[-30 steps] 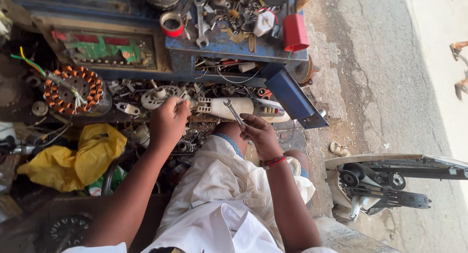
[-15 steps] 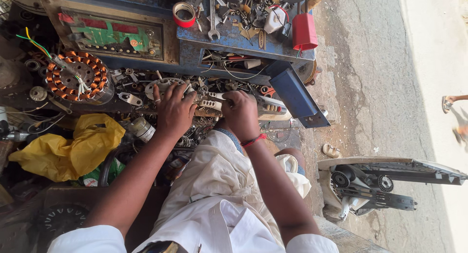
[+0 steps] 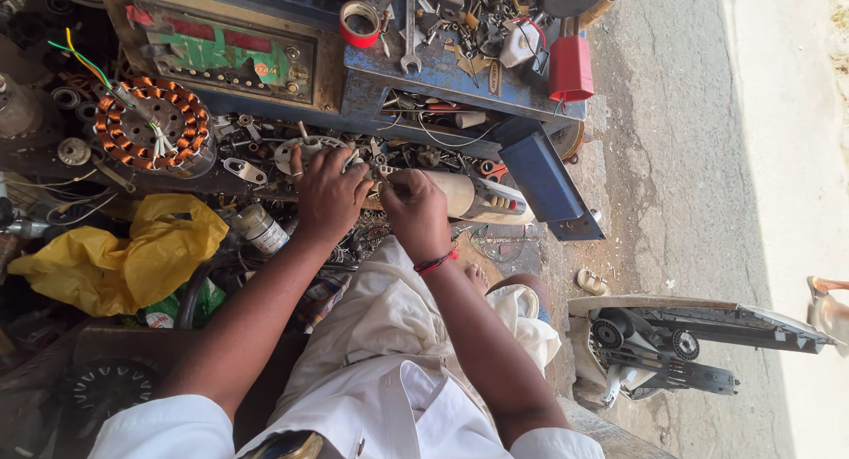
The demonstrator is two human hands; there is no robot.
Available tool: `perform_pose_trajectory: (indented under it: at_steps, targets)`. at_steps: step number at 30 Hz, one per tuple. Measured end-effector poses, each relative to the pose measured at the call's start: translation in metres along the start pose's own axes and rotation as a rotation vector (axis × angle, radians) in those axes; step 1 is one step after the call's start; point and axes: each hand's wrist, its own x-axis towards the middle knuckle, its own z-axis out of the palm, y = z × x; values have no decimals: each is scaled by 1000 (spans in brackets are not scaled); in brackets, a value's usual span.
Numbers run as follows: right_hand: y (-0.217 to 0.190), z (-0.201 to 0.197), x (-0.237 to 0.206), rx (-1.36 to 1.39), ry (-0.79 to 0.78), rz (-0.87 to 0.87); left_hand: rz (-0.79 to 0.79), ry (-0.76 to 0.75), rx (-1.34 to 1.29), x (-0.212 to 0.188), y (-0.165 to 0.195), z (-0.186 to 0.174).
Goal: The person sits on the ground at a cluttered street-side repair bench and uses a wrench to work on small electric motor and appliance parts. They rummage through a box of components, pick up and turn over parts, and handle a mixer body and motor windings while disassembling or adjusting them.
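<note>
Both hands meet on a cream, cylinder-shaped plastic appliance body (image 3: 473,196), below the blue metal table (image 3: 460,74). The left hand (image 3: 329,194) grips a small metal part at its end. The right hand (image 3: 416,213) closes around the body, whose long axis runs rightward.

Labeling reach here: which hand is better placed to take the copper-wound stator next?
Left, probably. The left hand rests on the grey metal part, on the side nearer the stator. The right hand sits farther away, against the cream appliance body.
</note>
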Motion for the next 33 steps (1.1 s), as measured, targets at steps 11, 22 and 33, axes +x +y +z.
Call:
perform_pose_trajectory:
  at_steps: [11,22,33]
  targets:
    - [6,45,-50,32,76,-121,10,-5,-14,-3,-5,3]
    - [15,50,-57,41,79,-157,57,-21,-9,-5,-11,4]
    - [48,52,-68,6,41,-243,47,-19,13,-1,-5,1]
